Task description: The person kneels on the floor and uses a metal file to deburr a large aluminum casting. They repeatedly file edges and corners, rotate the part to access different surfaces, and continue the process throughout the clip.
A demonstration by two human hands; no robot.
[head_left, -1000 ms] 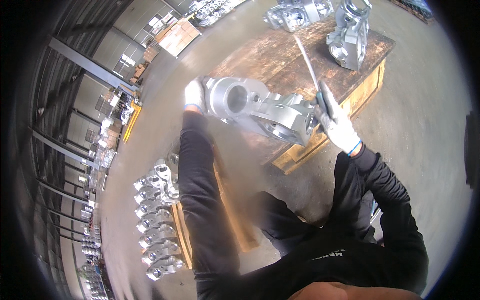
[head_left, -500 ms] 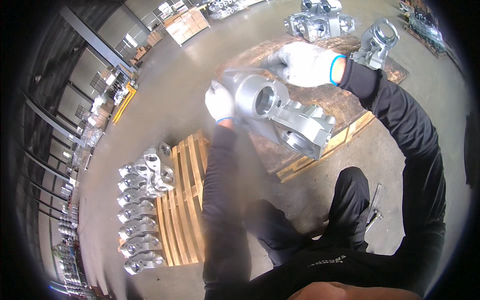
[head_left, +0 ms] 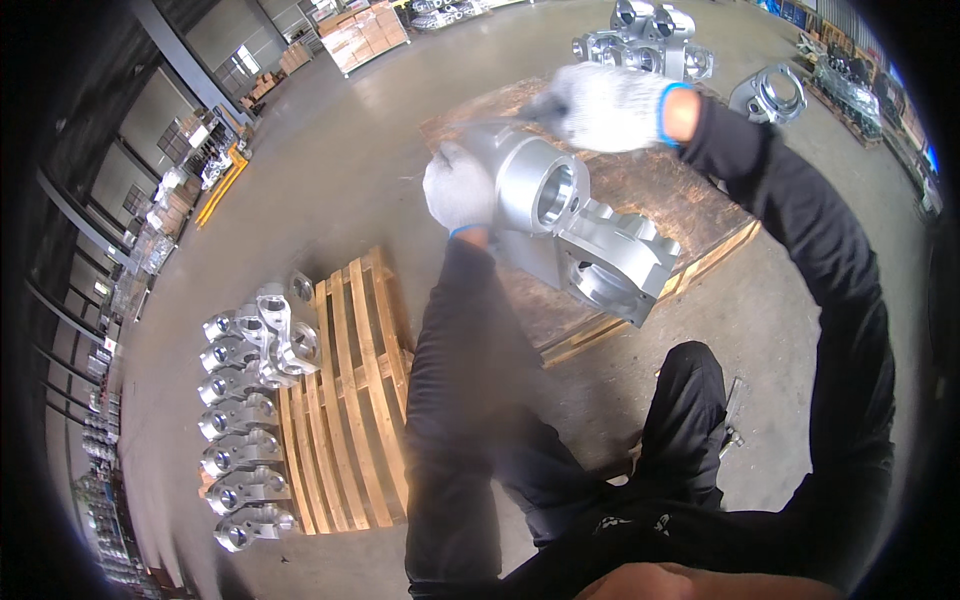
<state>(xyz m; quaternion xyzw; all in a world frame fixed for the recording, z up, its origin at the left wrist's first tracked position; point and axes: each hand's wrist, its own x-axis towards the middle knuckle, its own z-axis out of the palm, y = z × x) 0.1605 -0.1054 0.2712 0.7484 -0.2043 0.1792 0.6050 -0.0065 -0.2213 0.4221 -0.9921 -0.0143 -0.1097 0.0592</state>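
A large silver metal casting [head_left: 590, 225] with a round bore lies on a brown, worn board [head_left: 700, 195] in front of me. My left hand [head_left: 460, 188], in a white knit glove with a blue cuff edge, is closed against the casting's left end. Above the far side of the casting is my right hand [head_left: 612, 108], gloved alike and closed, its fingers smeared by motion. A thin grey streak runs leftward from it along the casting's top; what it grips is too blurred to name.
More castings [head_left: 650, 45] stand at the board's far side, and a ring-ended one [head_left: 770, 95] at its right. On the left, a wooden pallet [head_left: 345, 400] has several castings [head_left: 240, 420] in a row. Metal tools [head_left: 735, 415] lie by my knee. Farther off are boxes [head_left: 365, 40] and a yellow pallet jack [head_left: 222, 185].
My view has shifted, so the pallet sits farther left. My right hand has moved a little up and stays closed; my left hand remains at the casting's left end.
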